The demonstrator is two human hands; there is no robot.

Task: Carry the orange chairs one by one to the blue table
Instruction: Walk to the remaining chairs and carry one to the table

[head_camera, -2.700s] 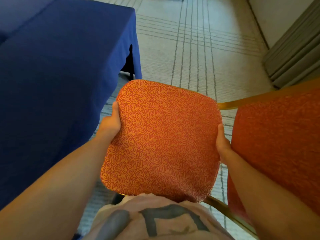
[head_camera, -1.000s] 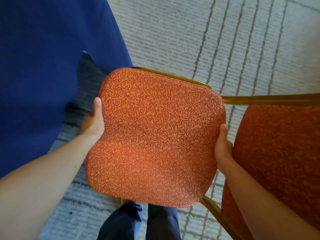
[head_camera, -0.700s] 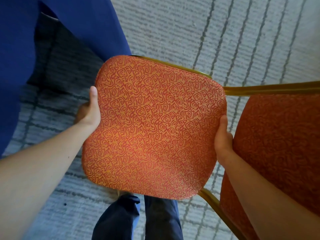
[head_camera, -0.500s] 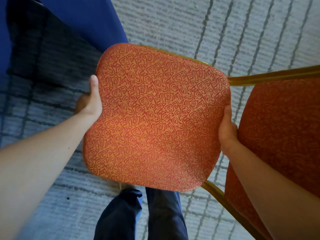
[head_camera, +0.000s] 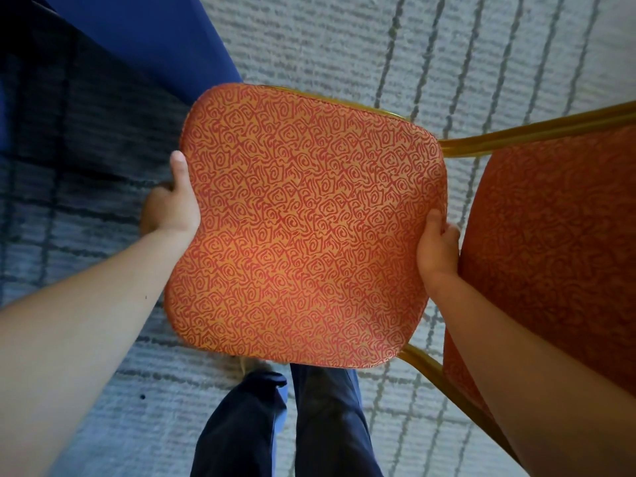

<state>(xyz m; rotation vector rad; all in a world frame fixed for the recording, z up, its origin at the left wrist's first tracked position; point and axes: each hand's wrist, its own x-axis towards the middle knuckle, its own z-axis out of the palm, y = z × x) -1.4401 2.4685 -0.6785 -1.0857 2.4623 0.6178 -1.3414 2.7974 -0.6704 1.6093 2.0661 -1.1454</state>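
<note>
Your left hand (head_camera: 172, 208) grips the left edge of the chair (head_camera: 303, 228) seat, thumb on top and fingers tucked under. Your right hand (head_camera: 437, 246) grasps the right edge, next to the backrest (head_camera: 557, 242). The chair's front corner is just beside the cloth of the blue table (head_camera: 148, 39) (its legs are hidden under the seat). Hold the seat level, lower all the legs onto the carpet (head_camera: 344, 39) together, and let go only once it stands firm.
</note>
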